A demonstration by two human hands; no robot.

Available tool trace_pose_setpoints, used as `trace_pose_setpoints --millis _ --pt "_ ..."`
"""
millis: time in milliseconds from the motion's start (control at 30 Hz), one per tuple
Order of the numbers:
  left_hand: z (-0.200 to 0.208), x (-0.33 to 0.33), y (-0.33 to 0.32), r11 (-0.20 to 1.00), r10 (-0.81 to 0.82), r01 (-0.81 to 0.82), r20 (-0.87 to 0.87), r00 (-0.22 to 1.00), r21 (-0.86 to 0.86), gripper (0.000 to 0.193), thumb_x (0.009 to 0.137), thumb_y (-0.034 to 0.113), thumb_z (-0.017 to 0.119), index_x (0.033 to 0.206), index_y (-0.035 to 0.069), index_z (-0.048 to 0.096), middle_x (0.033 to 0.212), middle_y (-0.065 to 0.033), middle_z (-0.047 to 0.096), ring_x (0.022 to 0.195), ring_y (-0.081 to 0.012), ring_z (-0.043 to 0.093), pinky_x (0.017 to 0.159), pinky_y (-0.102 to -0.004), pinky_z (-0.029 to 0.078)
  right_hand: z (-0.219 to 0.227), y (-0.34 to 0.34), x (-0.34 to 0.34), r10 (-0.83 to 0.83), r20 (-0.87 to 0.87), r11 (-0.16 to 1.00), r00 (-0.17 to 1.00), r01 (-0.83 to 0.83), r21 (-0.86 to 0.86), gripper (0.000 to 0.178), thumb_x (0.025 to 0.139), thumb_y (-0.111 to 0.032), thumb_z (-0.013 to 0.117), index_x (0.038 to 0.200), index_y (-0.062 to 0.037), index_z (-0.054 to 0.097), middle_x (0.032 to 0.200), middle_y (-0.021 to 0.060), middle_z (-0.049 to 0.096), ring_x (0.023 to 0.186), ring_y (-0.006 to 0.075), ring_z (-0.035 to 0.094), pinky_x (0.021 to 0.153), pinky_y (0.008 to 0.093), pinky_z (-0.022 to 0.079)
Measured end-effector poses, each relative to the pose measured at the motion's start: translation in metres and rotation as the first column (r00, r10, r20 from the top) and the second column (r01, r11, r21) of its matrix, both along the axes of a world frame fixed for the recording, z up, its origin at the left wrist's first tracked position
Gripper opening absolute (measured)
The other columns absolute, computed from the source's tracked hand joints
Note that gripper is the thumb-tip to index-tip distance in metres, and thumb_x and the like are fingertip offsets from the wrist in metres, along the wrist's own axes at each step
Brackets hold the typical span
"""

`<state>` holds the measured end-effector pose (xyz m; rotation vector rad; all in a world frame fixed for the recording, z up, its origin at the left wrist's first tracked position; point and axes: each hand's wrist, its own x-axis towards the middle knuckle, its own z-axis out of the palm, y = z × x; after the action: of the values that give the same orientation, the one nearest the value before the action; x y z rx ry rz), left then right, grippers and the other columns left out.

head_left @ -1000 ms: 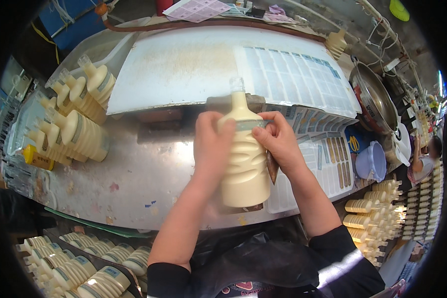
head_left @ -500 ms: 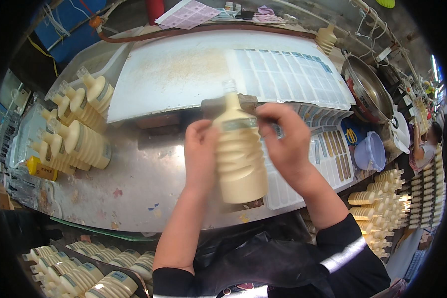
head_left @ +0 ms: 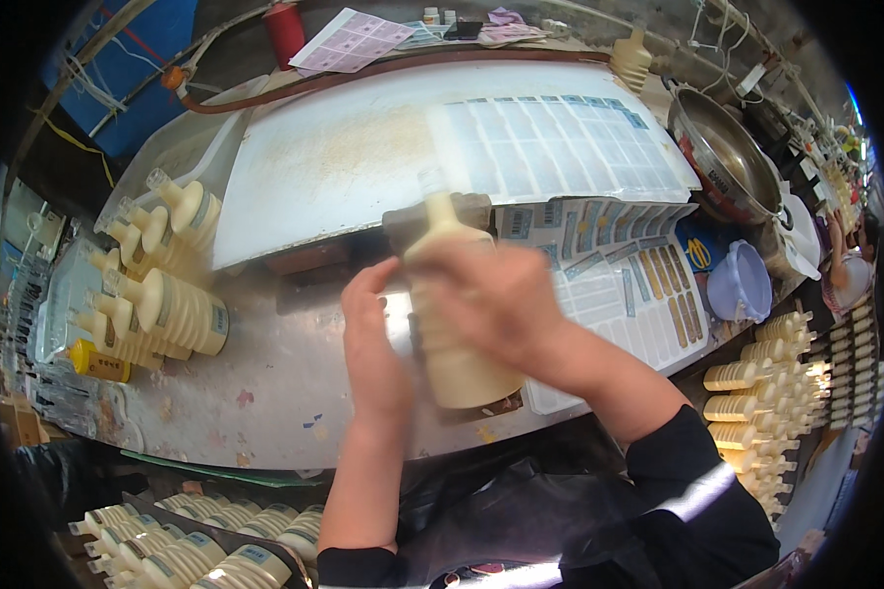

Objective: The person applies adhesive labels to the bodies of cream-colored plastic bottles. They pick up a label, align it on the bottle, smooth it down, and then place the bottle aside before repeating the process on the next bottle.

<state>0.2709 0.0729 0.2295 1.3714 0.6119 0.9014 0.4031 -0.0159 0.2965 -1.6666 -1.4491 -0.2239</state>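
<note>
A cream-coloured bottle [head_left: 473, 378] with a clear narrow neck and a wavy ribbed body lies in front of me, its neck pointing away, over a dark block [head_left: 395, 224]. My right hand [head_left: 509, 299] is across the bottle's upper body, where a label band showed earlier; it hides that band, and motion smears its fingers. Left of the bottle is my left hand [head_left: 373, 339], with fingers stretched out and slightly bent. A bright strip of table shows between its palm and the bottle, and the fingertips come near the bottle's shoulder.
Label sheets [head_left: 648, 294] lie at the right, beside a lavender bucket [head_left: 739, 283] and a large metal pan [head_left: 722, 147]. A white board [head_left: 334, 147] spans the back. Similar bottles [head_left: 182, 312] stand at the left, with a yellow container [head_left: 98, 361]; more fill crates [head_left: 231, 530] below.
My right hand has moved left, from the bottle's right edge to over its upper body. My left hand has straightened its fingers and come slightly away from the bottle's side.
</note>
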Motion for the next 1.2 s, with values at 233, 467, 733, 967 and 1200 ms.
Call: trace_pose_setpoints --millis 233,467,733,967,1200 --pt "0.004 0.015 -0.032 0.771 0.161 0.222 -0.520 0.839 0.597 0.066 0.101 0.046 0.061 0.153 0.007 0.049 0.153 -0.0239 0.036 0.141 -0.0411 0.035 0.119 -0.0501 0.027 -0.011 0.029 0.023 -0.123 -0.448 0.992 0.885 0.101 -0.072 0.045 0.095 -0.008 0.054 0.138 -0.0013 0.042 0.121 0.0288 0.061 0.111 0.0483 0.061 0.098 0.0512 0.047" --pt "-0.002 0.015 -0.026 0.948 -0.120 0.238 -0.455 0.882 0.211 0.096 0.094 0.032 0.068 0.167 0.008 0.011 0.152 -0.0241 0.047 0.129 -0.0342 0.057 0.109 -0.0419 0.046 -0.067 0.005 0.058 -0.183 -0.494 0.979 0.850 0.206 -0.009 0.044 0.101 -0.013 0.054 0.143 -0.0007 0.046 0.133 0.0200 0.059 0.121 0.0306 0.059 0.106 0.0404 0.045" --pt "-0.008 0.016 -0.023 0.971 -0.218 0.186 -0.233 0.948 -0.150 0.092 0.091 0.016 0.063 0.166 0.003 0.011 0.145 -0.0199 0.055 0.127 -0.0275 0.060 0.106 -0.0391 0.049 -0.081 -0.003 0.073 -0.171 -0.414 0.973 0.894 0.218 0.070 0.043 0.102 -0.007 0.054 0.144 0.0003 0.045 0.133 0.0147 0.058 0.122 0.0236 0.057 0.106 0.0373 0.045" --pt "-0.009 0.011 -0.029 0.930 -0.239 0.199 -0.099 0.966 -0.308 0.084 0.091 0.016 0.062 0.163 0.001 0.021 0.146 -0.0165 0.053 0.127 -0.0247 0.058 0.107 -0.0376 0.048 -0.066 -0.008 0.066 -0.129 -0.597 0.988 0.792 0.154 -0.009 0.044 0.098 -0.005 0.059 0.141 -0.0023 0.049 0.131 0.0157 0.061 0.121 0.0243 0.060 0.104 0.0361 0.047" --pt "-0.010 0.007 -0.031 0.951 -0.256 0.218 -0.166 0.952 -0.220 0.081 0.089 0.012 0.068 0.160 0.003 0.029 0.141 -0.0175 0.057 0.126 -0.0255 0.060 0.105 -0.0406 0.051 -0.032 -0.023 0.040 -0.047 0.254 0.989 0.966 0.009 0.149 0.031 0.084 0.000 0.070 0.114 -0.0061 0.070 0.111 0.0093 0.072 0.096 0.0238 0.071 0.080 0.0366 0.052"
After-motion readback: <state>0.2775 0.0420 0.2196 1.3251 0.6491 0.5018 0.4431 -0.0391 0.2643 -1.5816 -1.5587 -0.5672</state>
